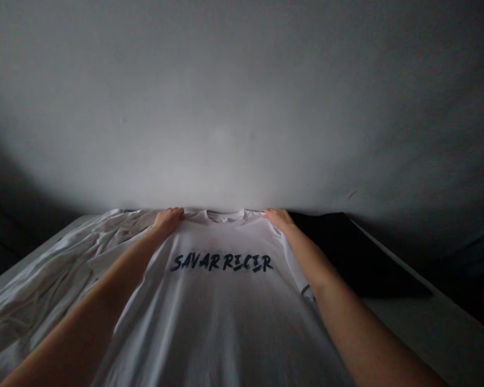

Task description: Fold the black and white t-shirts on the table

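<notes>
Since the collar sits at the far edge, just beside the grey wall, the white cotton T-shirt lies flat, its long axis running from the wall toward the person. The left hand and right hand each pinch a shoulder near the neckline, fingers closed on the knit. Dark brushy lettering crosses the smooth chest. Crumpled white cloth touches the shirt's left side; a dark cloth lies right, on a pale surface with room along its right edge.

A flat white surface carries a white T-shirt printed "SAVAR RICER" in dark letters, with crumpled white fabric along its left side and a dark cloth just beside its right.
</notes>
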### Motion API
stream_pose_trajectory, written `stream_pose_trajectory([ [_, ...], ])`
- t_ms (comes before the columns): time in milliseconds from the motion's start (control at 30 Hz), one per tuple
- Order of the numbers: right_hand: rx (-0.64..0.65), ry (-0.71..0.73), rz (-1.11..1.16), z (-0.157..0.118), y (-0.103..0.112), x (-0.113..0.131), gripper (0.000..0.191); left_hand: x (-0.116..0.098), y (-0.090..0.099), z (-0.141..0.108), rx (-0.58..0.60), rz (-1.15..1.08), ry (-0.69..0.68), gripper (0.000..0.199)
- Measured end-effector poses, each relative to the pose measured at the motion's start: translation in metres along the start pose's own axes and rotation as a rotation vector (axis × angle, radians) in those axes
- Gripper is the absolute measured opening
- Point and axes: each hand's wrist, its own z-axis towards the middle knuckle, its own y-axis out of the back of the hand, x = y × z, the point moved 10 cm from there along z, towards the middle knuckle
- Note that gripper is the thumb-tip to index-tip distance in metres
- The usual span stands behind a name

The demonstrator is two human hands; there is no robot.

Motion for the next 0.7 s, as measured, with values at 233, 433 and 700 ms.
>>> stream_pose_trajectory([
  [233,-0.156,-0.177,-0.110,-0.031,0.015,0.009,0.032,-0.064,0.016,-0.024,-0.315,0.048,-0.043,0.040],
  [433,-0.051,-0.354,0.032,-0.157,-0.006,-0.020,0.064,-0.086,-0.041,-0.114,-0.076,-0.107,-0.231,0.051],
  [700,-0.107,-0.643,0.111,-0.222,-0.001,-0.087,0.076,-0.043,-0.050,-0.264,-0.218,-0.063,-0.318,0.056],
])
